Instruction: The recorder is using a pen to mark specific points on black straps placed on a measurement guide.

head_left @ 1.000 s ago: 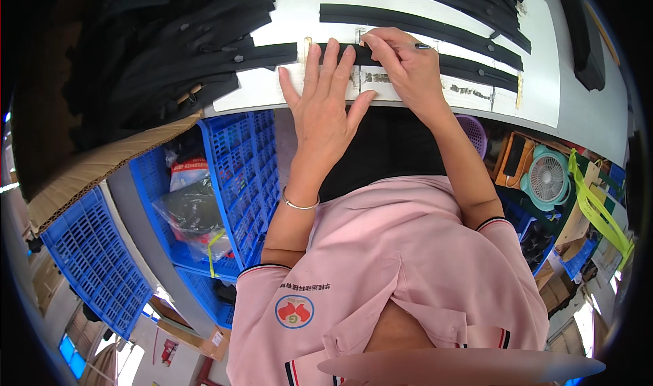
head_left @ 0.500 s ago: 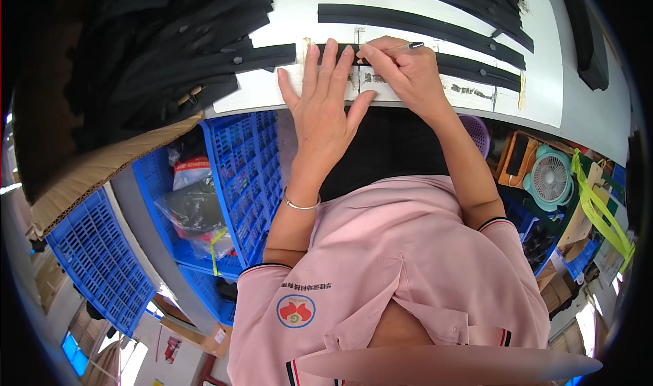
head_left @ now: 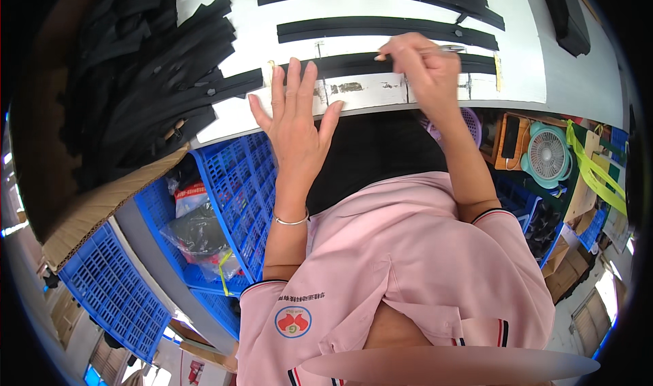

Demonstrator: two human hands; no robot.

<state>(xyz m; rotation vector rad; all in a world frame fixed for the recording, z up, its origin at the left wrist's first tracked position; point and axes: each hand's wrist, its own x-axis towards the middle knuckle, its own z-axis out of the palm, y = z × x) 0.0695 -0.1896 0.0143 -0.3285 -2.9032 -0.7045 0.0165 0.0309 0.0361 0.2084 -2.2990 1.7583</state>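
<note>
Marking or trimming step on the black strip (head_left: 381, 65), which lies flat on the white bench (head_left: 530, 80) near its front edge. Left hand (head_left: 294, 117) is spread flat, fingers open, pinning the strip's left part. Right hand (head_left: 420, 70) is pinched shut on a thin metal tool (head_left: 450, 47), tip over the strip. Next move likely needs a steady tool placement while the left holds pressure. Since half a second ago, the right hand has lifted and moved right, away from the left.
</note>
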